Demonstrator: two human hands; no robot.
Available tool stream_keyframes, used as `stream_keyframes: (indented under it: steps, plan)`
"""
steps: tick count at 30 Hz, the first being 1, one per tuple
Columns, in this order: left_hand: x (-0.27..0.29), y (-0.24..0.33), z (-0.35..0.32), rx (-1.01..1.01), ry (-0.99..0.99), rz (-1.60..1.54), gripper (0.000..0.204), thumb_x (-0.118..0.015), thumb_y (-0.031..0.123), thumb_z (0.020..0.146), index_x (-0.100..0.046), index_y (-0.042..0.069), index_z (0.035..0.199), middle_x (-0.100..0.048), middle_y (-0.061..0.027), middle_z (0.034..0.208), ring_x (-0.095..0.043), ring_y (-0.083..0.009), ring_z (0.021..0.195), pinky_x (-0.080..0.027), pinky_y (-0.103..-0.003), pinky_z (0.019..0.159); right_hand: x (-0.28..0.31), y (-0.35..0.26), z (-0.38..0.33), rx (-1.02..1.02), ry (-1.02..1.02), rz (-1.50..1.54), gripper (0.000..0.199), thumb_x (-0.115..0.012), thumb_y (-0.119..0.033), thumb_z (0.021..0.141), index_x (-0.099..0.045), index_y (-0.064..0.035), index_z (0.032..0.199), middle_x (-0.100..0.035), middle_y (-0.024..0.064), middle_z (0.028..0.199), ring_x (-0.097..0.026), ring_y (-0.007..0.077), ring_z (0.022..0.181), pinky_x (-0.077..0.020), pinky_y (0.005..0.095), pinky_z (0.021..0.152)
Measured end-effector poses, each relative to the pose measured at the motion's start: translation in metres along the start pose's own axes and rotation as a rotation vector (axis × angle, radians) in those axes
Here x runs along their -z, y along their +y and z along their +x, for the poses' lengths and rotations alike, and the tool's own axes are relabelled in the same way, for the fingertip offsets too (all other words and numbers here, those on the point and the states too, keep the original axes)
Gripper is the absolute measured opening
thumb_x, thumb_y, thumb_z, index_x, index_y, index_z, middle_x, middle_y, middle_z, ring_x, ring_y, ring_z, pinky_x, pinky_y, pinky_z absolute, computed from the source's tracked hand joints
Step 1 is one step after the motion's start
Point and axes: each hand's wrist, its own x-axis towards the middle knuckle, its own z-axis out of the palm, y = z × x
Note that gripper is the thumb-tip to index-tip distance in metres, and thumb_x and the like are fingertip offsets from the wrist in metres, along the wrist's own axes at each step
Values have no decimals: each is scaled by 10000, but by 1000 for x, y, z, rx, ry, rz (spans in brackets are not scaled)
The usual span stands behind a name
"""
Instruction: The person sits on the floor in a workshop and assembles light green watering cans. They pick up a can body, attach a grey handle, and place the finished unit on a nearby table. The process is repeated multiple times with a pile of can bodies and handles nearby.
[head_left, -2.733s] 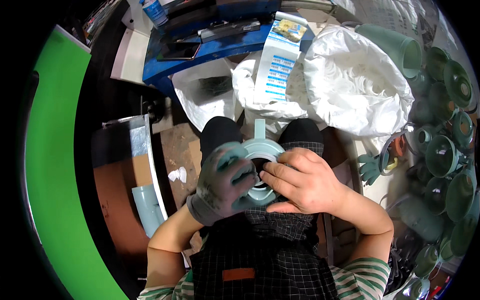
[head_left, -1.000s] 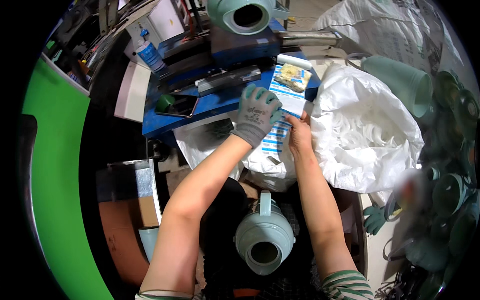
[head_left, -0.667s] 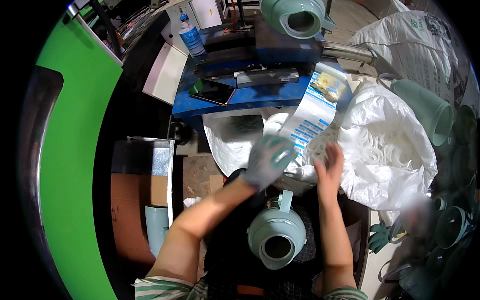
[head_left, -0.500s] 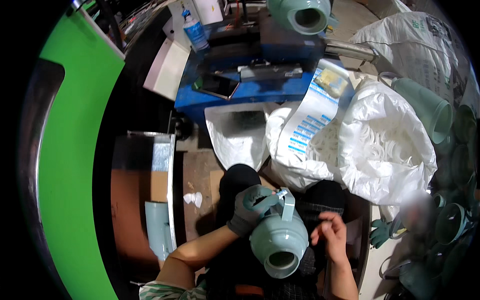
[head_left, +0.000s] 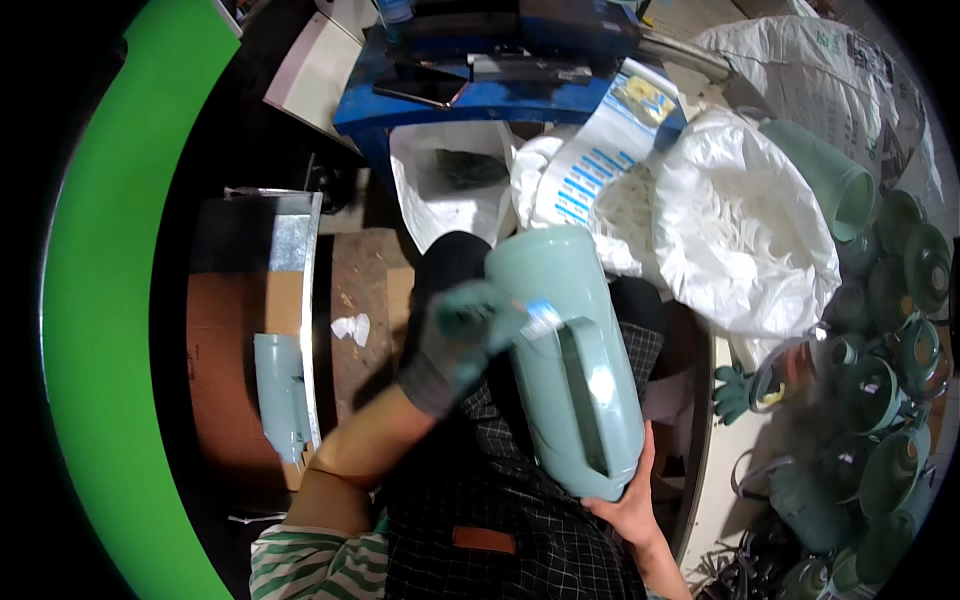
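Observation:
A pale green plastic jug (head_left: pixel 540 400) with a long side handle lies tilted over my lap, its handle facing up. My right hand (head_left: pixel 630 505), bare, grips the jug's near end, with the thumb on its edge. My left hand (head_left: pixel 465 335), in a grey-green glove and blurred by motion, is at the jug's side by the handle's far end. At its fingertips a small white and blue label (head_left: pixel 541 318) lies against the jug; whether it sticks there cannot be made out.
A label sheet (head_left: pixel 590 170) lies over a white sack beside another sack of white plastic rings (head_left: pixel 745 230). Behind is a blue bench (head_left: pixel 500 100) with a phone (head_left: pixel 422 86). At left, a carton (head_left: pixel 240 370) holds another green jug (head_left: pixel 283 390). Several green parts (head_left: pixel 870 390) crowd the right.
The jug has turned so its long side and handle face up. My right hand came from beside it onto its near end. My left hand moved left and nearer the jug's flank with the label.

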Motion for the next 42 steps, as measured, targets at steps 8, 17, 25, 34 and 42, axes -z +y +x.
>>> stream_keyframes:
  steps: [8, 17, 25, 34, 42]
  plan:
    - [26, 12, 7, 254, -71, 19, 445, -660, 377, 1002, -711, -57, 1087, -676, -105, 1027, -713, -161, 871, -585, -271, 778, -9, 21, 0, 60, -11, -298, 1379, -902, -115, 712, 109, -91, 1649, -250, 207, 1626, -360, 313, 1475, -336, 480, 1203]
    - [20, 10, 3, 276, 98, 337, 329, -830, 234, 854, -693, -15, 1021, -716, -79, 887, -702, -164, 767, -571, -305, 699, -20, 35, -2, 355, 111, -779, 1356, -934, -129, 651, -16, -52, 1646, -257, 210, 1577, -383, 322, 1434, -328, 467, 1188]
    - [60, -26, 10, -138, 116, 582, 705, -849, 242, 847, -507, 18, 1421, -535, -193, 1386, -576, -310, 1226, -483, -387, 1050, 22, 24, 1, -258, -57, 235, 1220, -926, -159, 676, -192, 4, 1637, -360, 156, 1614, -378, 267, 1469, -297, 418, 1221]
    - [-26, 71, 187, -673, -23, 1001, 566, -703, 325, 969, -546, 39, 1432, -599, -215, 1372, -637, -367, 1183, -506, -419, 1040, 41, -17, -11, 43, 295, 342, 1130, -819, -380, 731, -234, -28, 1631, -485, 232, 1503, -542, 345, 1343, -509, 477, 1066]
    - [-52, 113, 331, -512, 38, 1697, 650, -645, 417, 940, -497, 55, 1459, -562, -158, 1388, -556, -375, 1233, -461, -536, 1027, 54, -123, 55, 502, 650, 285, 973, -689, -397, 832, -240, -143, 1657, -474, 181, 1481, -600, 351, 1193, -573, 438, 781]
